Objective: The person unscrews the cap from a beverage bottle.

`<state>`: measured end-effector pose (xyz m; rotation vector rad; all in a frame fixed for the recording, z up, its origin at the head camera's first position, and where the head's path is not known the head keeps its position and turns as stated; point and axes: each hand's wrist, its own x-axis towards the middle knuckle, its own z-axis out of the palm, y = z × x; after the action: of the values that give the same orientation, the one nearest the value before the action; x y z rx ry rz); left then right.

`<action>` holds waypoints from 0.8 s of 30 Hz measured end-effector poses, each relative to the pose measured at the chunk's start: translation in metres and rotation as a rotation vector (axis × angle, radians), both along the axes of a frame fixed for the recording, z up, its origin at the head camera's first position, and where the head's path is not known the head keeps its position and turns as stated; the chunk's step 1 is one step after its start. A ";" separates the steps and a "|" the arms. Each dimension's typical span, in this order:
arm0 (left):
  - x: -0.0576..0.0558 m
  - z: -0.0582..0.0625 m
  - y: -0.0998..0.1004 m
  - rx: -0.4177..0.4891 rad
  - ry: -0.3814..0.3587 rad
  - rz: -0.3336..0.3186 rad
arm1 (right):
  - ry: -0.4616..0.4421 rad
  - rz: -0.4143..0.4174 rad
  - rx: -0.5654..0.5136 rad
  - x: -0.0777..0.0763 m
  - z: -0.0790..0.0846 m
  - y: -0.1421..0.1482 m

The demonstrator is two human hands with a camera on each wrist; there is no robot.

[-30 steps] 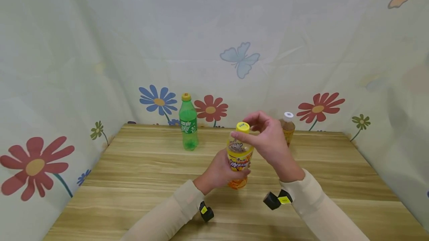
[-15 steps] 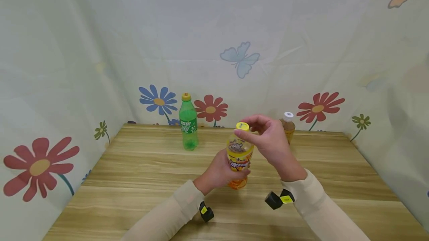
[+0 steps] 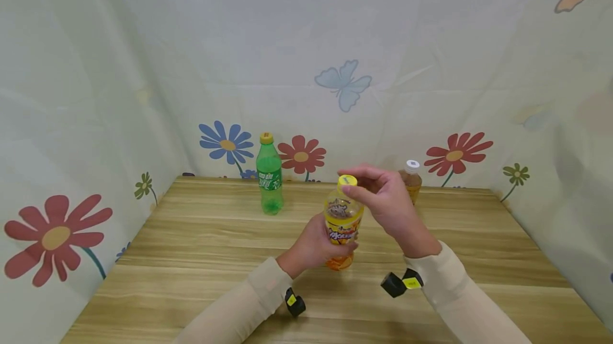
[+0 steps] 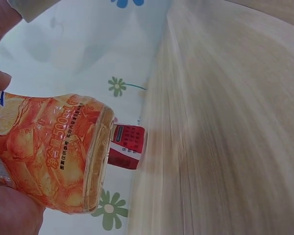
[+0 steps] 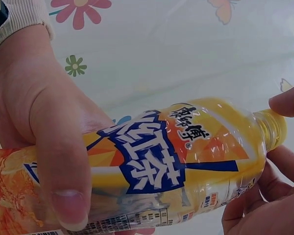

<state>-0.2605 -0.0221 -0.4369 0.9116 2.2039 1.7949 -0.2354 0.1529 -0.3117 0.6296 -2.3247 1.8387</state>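
Note:
My left hand (image 3: 316, 245) wraps round the body of a tea bottle (image 3: 342, 221) with a yellow and orange label, holding it nearly upright. In the left wrist view, the orange lower part of the tea bottle (image 4: 54, 152) hangs clear of the tabletop. At the bottle's top, my right hand (image 3: 392, 208) pinches the yellow cap (image 3: 347, 181) between thumb and fingers. The right wrist view has the thumb (image 5: 289, 103) on one side of the cap (image 5: 273, 128) and the fingers on the other. The cap sits on the bottle's neck.
A green bottle (image 3: 270, 179) with a yellow cap stands at the back left of the wooden table (image 3: 215, 232). Behind my right hand is a brown drink bottle (image 3: 412, 179) with a white cap, partly hidden. A flower-printed cloth (image 3: 239, 41) hangs round the table.
My right thumb has moved slightly to the right across the cap, and the right wrist has shifted a little right. The cap's top marking looks turned. The left hand and bottle hold still.

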 end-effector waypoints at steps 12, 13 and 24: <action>0.000 0.001 -0.001 -0.012 -0.032 0.007 | -0.008 0.064 0.013 -0.001 -0.002 -0.001; 0.000 0.001 -0.001 -0.011 -0.032 0.007 | -0.009 0.072 0.008 -0.002 -0.003 -0.001; 0.000 0.002 -0.002 0.003 0.014 -0.001 | 0.048 -0.013 0.045 -0.003 -0.003 -0.005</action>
<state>-0.2602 -0.0239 -0.4353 0.9290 2.2089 1.7978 -0.2380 0.1480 -0.3146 0.6555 -2.3406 1.7504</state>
